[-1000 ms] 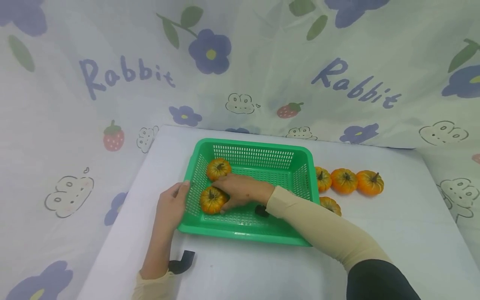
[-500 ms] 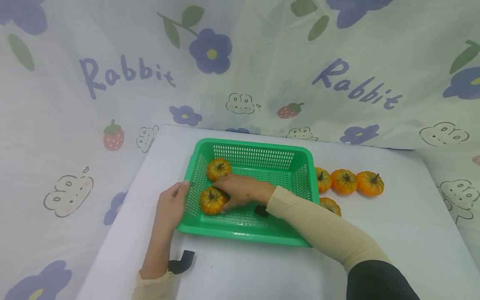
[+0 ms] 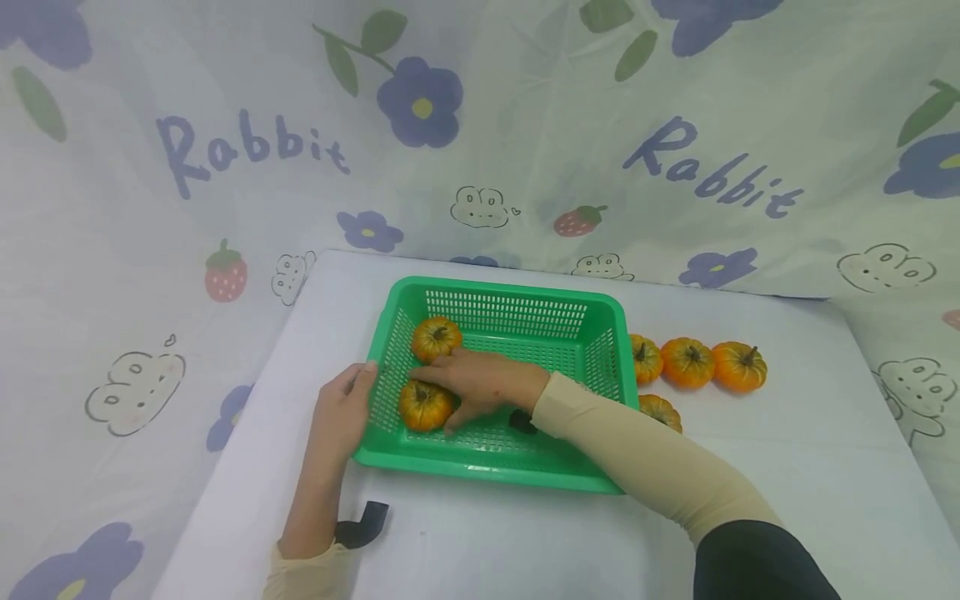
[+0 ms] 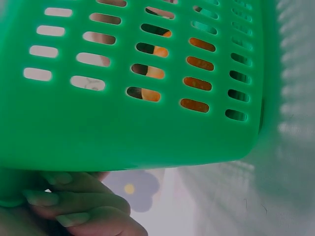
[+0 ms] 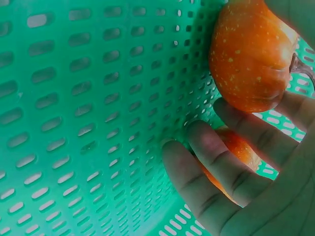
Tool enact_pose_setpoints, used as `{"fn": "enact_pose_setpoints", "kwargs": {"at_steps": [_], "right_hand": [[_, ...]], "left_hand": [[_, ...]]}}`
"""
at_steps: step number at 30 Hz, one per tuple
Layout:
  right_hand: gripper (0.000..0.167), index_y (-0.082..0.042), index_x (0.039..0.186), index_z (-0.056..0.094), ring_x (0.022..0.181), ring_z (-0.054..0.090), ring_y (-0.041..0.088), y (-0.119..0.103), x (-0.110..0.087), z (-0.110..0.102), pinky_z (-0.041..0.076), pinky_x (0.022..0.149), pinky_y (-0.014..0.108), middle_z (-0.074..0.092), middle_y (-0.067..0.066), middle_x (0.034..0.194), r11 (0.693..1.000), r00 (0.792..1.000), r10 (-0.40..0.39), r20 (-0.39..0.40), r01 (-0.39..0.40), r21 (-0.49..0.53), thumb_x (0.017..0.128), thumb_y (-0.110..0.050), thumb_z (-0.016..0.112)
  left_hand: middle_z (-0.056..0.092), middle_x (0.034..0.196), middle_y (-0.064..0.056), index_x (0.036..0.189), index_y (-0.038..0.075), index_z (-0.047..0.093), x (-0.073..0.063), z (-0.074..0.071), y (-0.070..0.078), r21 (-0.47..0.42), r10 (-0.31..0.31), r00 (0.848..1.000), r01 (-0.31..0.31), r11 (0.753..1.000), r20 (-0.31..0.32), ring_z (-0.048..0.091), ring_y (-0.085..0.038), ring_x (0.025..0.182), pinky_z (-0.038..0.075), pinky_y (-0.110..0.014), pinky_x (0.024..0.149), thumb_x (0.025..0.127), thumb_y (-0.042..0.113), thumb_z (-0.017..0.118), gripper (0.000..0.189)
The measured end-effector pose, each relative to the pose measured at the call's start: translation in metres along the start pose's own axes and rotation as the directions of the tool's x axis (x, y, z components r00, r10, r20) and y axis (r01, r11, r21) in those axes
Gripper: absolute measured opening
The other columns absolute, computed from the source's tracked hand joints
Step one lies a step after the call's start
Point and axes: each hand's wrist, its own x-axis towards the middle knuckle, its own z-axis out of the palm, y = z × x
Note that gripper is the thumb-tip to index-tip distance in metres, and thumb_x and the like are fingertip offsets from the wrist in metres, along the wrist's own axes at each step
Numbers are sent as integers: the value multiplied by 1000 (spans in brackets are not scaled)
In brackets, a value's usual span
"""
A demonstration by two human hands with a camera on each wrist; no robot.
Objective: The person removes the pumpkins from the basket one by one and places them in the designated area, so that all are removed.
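Observation:
A green plastic basket (image 3: 495, 478) with slotted walls stands on the white table. Its left rim is gripped by my left hand (image 3: 343, 412), with curled fingers (image 4: 93, 206) under the rim in the left wrist view. Inside, at the left end, sit two small orange pumpkins, a back one (image 3: 437, 340) and a front one (image 3: 426, 407). My right hand (image 3: 483, 382) reaches in, its extended fingers lying over the back of the front pumpkin and its thumb beside it. In the right wrist view the fingers (image 5: 216, 167) are spread, and a pumpkin (image 5: 253, 56) lies between thumb and index finger.
Right of the basket, several more pumpkins lie on the table, among them a middle one (image 3: 687, 363), a far right one (image 3: 740, 367) and a front one (image 3: 661, 412) partly hidden by the sleeve. A printed curtain (image 3: 525, 150) hangs behind the table.
My right hand's fingers have straightened and reach farther left over the front pumpkin, which has shifted slightly toward the front. The left hand and basket stay in place.

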Motion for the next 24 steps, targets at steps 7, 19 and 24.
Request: {"fn": "enact_pose_setpoints", "kwargs": {"at_steps": [7,19,24], "right_hand": [[93,-22,160,43,136,50,22,-2,1,1,42,112,41,53,0,152,1000,1000,3,-16,-4,-16,83,-48,89],[88,-9,151,50,127,56,16,0,2,0,43,111,33,60,2,143,997,999,-22,-27,24,67,81,-43,92],[84,-8,149,52,125,57,15,5,0,-1,43,111,33,61,1,140,995,1000,-9,-21,11,102,83,-42,91]], "left_hand": [[71,106,-13,128,9,68,-2,-1,1,-1,-4,1000,4,1000,-4,63,-26,89,51,-36,75,109,61,36,65],[71,110,-14,131,9,67,-3,-2,1,-20,-18,1000,18,1000,4,63,-26,94,51,-35,78,109,61,37,65],[70,111,-14,133,10,65,-1,-1,2,-12,-30,999,31,999,19,65,-26,93,52,-35,76,109,59,36,62]]}}
